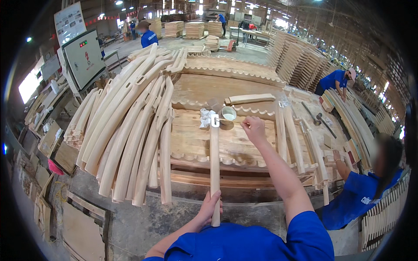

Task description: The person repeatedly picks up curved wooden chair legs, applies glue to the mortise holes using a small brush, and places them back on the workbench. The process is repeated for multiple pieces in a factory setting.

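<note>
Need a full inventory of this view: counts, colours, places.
Wooden bar: one, pale, upright in picture, left hand to cup
Thin stick: one, light, between right hand and bar's top
Cup: one, greyish, whitish contents, beside bar's top
Crumpled material: white, count unclear, left of cup
Loose curved piece: one, pale, beyond cup
Curved wooden pieces: many, pale, piled left
Long-handled tools: apparently two, dark, bench right
Cabinet: one, grey, upper left
Stacked wood: many, pale, upper right
Co-workers: at least four, blue shirts, right and background
Left hand: one, bare, gripping bar's lower end
Right hand: one, bare, pinching stick
</note>
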The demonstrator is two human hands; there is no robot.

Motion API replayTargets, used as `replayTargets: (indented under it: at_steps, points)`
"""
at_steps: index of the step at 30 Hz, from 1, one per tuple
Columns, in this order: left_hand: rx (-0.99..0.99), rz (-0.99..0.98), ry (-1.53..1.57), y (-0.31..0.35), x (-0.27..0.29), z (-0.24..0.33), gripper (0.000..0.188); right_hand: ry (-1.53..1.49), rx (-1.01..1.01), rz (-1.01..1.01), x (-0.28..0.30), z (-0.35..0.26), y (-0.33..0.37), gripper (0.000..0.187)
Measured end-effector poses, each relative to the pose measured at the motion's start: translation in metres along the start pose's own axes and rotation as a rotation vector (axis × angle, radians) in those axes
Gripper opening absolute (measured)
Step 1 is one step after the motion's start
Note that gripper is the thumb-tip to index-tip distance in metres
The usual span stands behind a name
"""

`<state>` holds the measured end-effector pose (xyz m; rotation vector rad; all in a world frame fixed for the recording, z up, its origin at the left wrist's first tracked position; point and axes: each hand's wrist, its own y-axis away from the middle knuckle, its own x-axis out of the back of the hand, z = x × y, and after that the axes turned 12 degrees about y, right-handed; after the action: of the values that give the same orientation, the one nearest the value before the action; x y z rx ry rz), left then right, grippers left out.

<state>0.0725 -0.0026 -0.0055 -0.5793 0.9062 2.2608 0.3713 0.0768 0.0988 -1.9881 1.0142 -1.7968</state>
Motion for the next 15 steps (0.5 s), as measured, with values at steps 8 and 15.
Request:
replayTargets:
  at_steps: [8,15]
  points:
    - [-0.094,-0.074,-0.073,0.002,0.002,0.003,0.038,0.513,0.713,0.179,0.046,-0.06,-0.063,0.004]
    - [-0.085,-0.106,-0.014,0.006,-0.002,0.008,0.052,0.909,0.939,-0.148,0.032,-0.102,-0.087,0.007]
